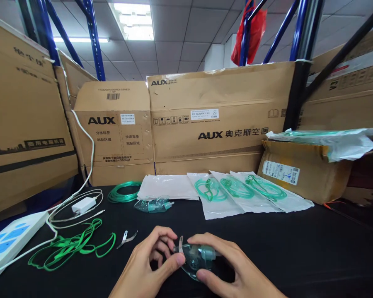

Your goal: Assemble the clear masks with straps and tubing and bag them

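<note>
Mask point(194, 263) over table point(301, 252), prob. light, flexible, slick; best held by rim. R hand point(228, 258): grip round mask. L hand point(158, 258): grip narrow, on metal clip point(180, 245) at mask's tip. Spare clip point(127, 239) farther L.

A: Light?
B: Overhead. Panel point(133, 21) blown white; tube point(81, 40) bright, upper left.
A: Glare?
B: Small glints on mask point(193, 261). Shadows hard to read on black tabletop point(286, 244).
A: Focus?
B: Centre print point(233, 133) crisp; left box point(25, 107) softer, wide-angle stretched.
</note>
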{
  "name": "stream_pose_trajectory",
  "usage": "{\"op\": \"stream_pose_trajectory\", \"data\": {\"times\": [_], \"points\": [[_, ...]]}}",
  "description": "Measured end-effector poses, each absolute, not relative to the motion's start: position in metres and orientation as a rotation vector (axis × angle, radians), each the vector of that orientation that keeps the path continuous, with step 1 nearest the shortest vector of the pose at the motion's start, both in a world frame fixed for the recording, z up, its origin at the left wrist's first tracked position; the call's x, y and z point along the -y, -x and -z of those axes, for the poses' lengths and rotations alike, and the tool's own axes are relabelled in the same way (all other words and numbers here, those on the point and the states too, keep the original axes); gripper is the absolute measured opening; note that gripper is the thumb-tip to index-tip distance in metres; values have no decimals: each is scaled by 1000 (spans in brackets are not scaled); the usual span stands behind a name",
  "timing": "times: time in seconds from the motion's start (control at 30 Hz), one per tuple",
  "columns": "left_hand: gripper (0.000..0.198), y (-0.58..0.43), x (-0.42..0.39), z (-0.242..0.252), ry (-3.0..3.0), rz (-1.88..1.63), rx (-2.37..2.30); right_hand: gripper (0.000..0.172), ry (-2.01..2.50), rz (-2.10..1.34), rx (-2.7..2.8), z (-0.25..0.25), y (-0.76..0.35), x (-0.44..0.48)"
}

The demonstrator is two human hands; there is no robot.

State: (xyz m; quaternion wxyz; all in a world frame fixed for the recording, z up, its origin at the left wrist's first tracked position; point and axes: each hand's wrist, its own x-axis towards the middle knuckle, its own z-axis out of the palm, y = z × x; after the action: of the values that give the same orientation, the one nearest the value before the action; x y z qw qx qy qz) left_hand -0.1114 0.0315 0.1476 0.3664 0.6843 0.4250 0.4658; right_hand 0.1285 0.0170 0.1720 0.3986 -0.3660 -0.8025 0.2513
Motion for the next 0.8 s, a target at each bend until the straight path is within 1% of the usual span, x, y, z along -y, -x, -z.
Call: {"op": "stream_pose_trajectory", "data": {"times": [0.07, 0.17, 0.23, 0.3, 0.37, 0.43, 0.57, 0.63, 0.7, 0.8], "points": [[43, 105, -37, -147, -1617, -1241, -1090, 39, 927, -663, 1964, -176, -123, -21], [53, 94, -40, -147, -1587, -1227, -1125, 40, 921, -701, 1898, -175, -114, -29], [53, 89, -37, -149, -1634, -1240, -1160, 46, 916, -707, 1886, -170, -112, -32], [48, 87, -31, -151, -1711, -1284, -1172, 55, 922, -688, 1922, -165, -112, -31], [43, 89, -26, -151, -1783, -1287, -1164, 60, 916, -650, 1964, -162, -114, -28], [41, 93, -23, -151, -1852, -1227, -1149, 55, 866, -628, 1979, -163, -115, -24], [42, 100, -23, -148, -2035, -1058, -1081, 26, 707, -678, 1954, -170, -114, -22], [44, 102, -24, -146, -2071, -1051, -1049, 15, 712, -733, 1918, -171, -113, -23], [45, 102, -24, -146, -2087, -1093, -1000, 13, 751, -814, 1865, -171, -113, -24], [42, 101, -24, -145, -2110, -1104, -933, 19, 760, -939, 1796, -170, -113, -25]]}}
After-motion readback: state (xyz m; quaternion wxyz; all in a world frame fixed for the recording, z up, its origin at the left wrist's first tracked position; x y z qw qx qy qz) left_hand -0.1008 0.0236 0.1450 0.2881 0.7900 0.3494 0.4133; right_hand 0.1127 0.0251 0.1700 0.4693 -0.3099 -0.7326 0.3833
